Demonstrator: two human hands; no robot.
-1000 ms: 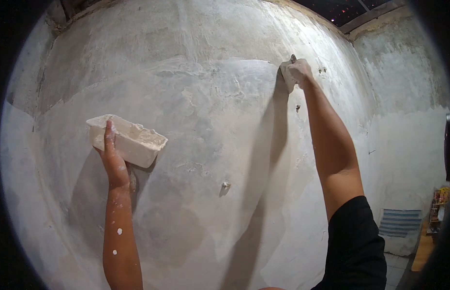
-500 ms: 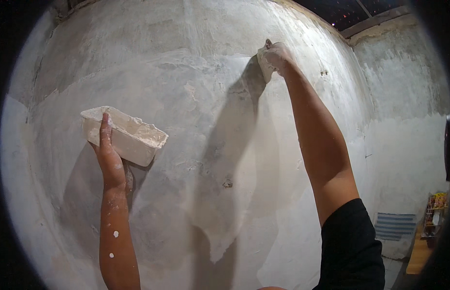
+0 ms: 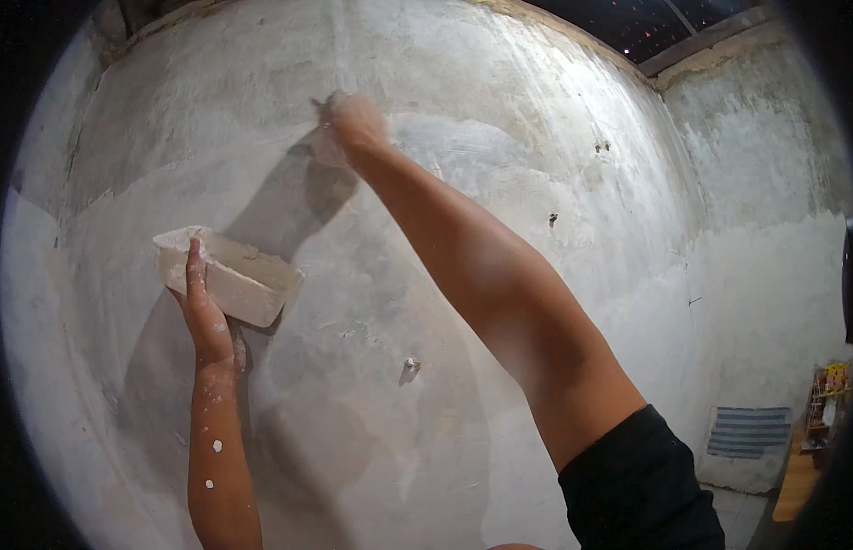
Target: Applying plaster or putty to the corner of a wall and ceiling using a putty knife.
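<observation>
My left hand (image 3: 204, 307) grips a rectangular off-white trough (image 3: 248, 300) from below, thumb over its near rim. Pale putty coats the trough's inside and edges. White splashes dot my left forearm. Up and to the right, my right hand (image 3: 360, 124), smeared by motion, is closed around a putty knife (image 3: 328, 147) against the upper wall (image 3: 426, 238). The knife's blade is blurred and partly hidden by my hand. A fresh pale coat lies below a rougher grey band on the wall.
A small fitting (image 3: 411, 365) juts from the lower wall, and a dark hole (image 3: 553, 219) sits farther right. On the right side wall hangs a blue-striped cloth (image 3: 749, 432). A wooden table (image 3: 794, 486) and a rack of packets (image 3: 825, 403) stand at the far right.
My right hand has swept left across the wall with the putty knife, uncovering the dark hole. The trough in my left hand sits slightly lower.
</observation>
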